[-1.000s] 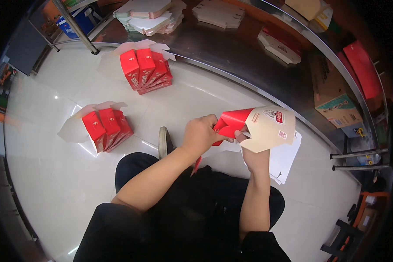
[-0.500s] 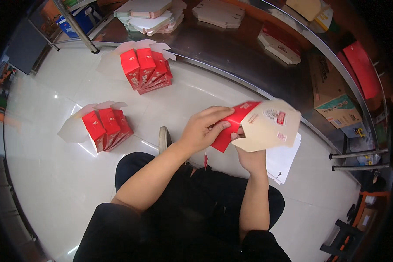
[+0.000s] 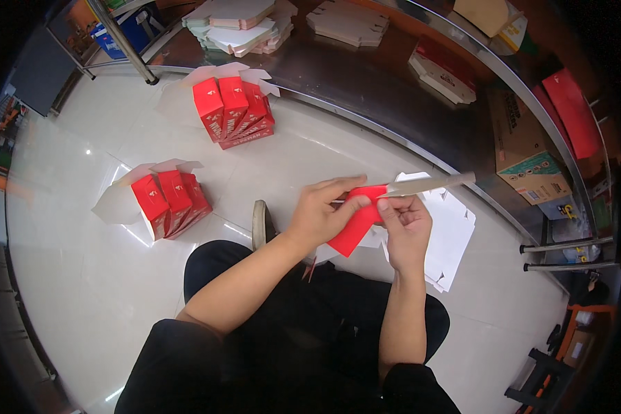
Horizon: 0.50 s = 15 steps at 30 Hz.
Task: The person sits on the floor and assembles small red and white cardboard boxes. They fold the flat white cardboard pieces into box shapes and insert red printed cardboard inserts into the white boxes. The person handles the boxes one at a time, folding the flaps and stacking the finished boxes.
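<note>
L hand (image 3: pixel 319 212) grips & R hand (image 3: pixel 410 230) pinches red-&-cream folded cardboard box (image 3: pixel 359 226); long axis slants low-L to up-R, cream flap (image 3: pixel 428 185) pointing R, seen nearly edge-on.

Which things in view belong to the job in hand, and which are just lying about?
Likely in the job:
red carton, between left hand and right hand
two groups of red cartons on the floor
flat white sheets, floor

Apparently just lying about:
blue container, upper left
brown cardboard box, right
</note>
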### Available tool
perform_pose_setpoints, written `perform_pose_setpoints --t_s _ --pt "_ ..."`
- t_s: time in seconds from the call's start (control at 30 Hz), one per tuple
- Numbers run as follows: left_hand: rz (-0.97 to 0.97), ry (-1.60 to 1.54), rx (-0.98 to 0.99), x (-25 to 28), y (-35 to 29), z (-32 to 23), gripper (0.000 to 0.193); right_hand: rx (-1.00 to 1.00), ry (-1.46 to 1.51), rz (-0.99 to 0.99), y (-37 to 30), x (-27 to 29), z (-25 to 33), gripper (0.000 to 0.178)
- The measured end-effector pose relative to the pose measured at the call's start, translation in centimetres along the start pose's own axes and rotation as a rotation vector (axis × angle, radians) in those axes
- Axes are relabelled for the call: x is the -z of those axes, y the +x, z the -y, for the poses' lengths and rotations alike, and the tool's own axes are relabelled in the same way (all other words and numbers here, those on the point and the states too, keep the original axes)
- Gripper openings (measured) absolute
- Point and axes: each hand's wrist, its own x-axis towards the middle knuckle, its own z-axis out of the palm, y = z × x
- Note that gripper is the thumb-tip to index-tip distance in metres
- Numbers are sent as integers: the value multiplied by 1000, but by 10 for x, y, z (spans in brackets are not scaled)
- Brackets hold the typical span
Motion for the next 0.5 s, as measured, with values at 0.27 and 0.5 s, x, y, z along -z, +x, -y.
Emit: perform_pose_setpoints --t_s 0.27,0.5 --pt "224 96 41 0 -6 -20 78 -21 260 -100 6 13 3 10" --pt "128 -1 -42 -4 -10 -12 54 -131 486 -15 2 3 18 6"
